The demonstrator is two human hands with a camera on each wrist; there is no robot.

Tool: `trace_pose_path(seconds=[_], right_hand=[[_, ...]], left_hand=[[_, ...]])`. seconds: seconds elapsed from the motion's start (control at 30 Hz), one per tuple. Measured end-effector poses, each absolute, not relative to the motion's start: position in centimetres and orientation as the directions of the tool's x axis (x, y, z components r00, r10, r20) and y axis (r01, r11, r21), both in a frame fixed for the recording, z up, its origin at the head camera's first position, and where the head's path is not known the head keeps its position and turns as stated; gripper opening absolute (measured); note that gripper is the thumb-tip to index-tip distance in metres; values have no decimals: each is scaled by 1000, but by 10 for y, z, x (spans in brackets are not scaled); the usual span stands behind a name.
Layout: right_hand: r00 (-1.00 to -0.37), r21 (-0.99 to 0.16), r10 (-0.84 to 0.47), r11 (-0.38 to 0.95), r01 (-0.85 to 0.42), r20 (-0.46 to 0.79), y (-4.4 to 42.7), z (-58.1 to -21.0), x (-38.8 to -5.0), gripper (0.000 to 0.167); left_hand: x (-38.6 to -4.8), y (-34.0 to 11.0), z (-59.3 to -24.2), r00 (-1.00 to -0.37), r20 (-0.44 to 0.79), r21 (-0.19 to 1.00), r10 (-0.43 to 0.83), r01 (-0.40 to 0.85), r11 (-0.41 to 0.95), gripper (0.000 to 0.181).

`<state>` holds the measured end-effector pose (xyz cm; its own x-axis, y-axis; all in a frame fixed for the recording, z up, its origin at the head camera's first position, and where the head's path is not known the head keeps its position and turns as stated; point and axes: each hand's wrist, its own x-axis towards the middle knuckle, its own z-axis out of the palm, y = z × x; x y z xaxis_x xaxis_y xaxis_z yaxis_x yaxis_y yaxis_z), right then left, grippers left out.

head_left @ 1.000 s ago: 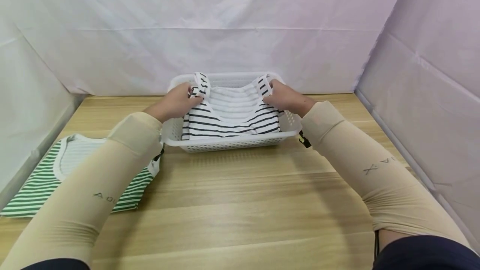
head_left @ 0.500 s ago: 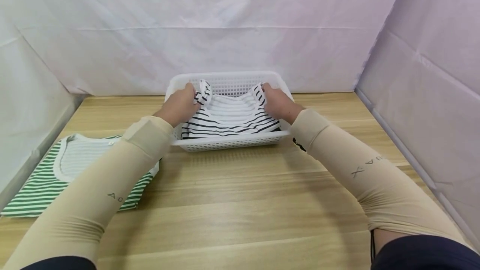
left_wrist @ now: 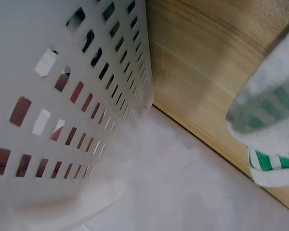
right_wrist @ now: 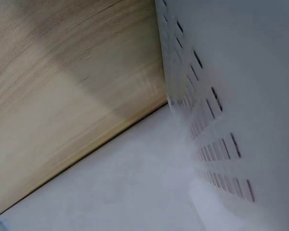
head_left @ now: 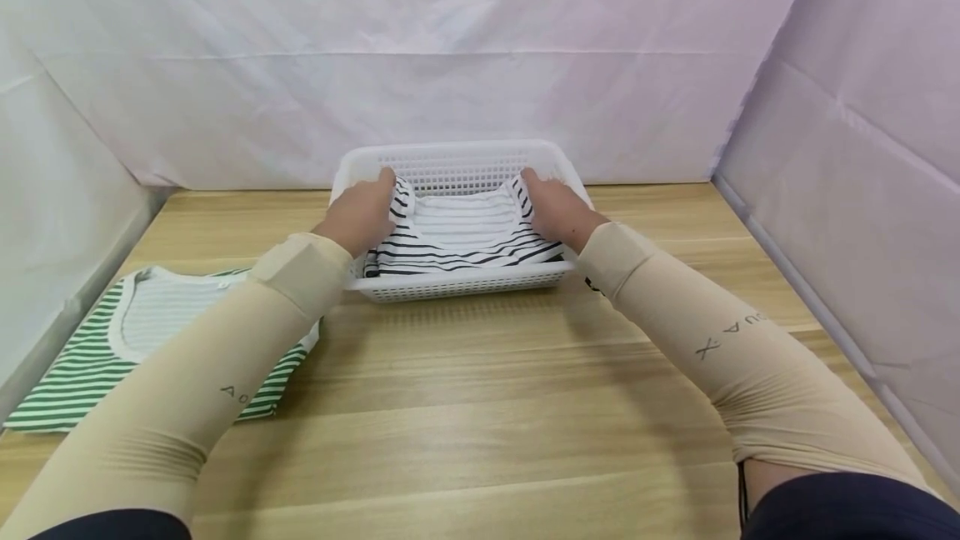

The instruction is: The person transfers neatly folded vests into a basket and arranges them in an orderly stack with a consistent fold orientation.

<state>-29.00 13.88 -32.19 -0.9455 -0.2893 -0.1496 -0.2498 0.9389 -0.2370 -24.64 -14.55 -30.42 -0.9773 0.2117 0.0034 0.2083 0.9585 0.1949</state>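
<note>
A folded white shirt (head_left: pixel 467 227) with black stripes lies in a white perforated plastic basket (head_left: pixel 457 283), its wide pale neckline facing up. At the shirt's left shoulder my left hand (head_left: pixel 362 213) grips the cloth, the hand reaching down inside the basket. My right hand (head_left: pixel 557 207) holds the opposite shoulder in the same way. Most fingertips are hidden behind the hands and cloth. Through the slots of the basket wall (left_wrist: pixel 72 96) parts of the left hand show in the left wrist view. The right wrist view has the basket's other side wall (right_wrist: pixel 241 96), with the hand hidden.
Left of the basket, a folded green-striped shirt (head_left: pixel 82 369) lies on the wooden table (head_left: pixel 480 407), partly covered by the left sleeve. White sheeting (head_left: pixel 465 98) stands right behind the basket, and more closes off both sides.
Both hands have moved down and slightly inward with the striped shirt. Its raised shoulders now lie lower and flatter in the basket, uncovering more of the back wall.
</note>
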Motion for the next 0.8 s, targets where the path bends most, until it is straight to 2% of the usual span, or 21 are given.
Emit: trace_pose_path(seconds=[0.1,0.2,0.37,0.5,0.63,0.8], right_hand=[[-945,-191,-298,944,-270,-135,140,-320,-288,70],[-942,-104,-326,943,-317,-82,141,-320,-284,60],[-895,44,-445,894,-445,-9,137,-320,-268,45],[-849,16,-520,852,-523,-90,132,-319,-256,51],[-834,-21,-525,848,-529,-170,132,-319,-252,56],[-819,-92,-509,859,-504,-265,137,-321,-252,42]], left_hand=[[-249,-144,-306,-973,35,148,227,230,962,33],[-249,-142,-307,-970,55,103,237,241,965,24],[-247,-138,-305,-964,59,59,258,261,964,20],[-246,-137,-305,-947,38,22,320,321,947,25],[-246,-137,-308,-931,-16,-7,365,365,931,33],[-244,-137,-312,-920,-60,-42,387,390,920,41]])
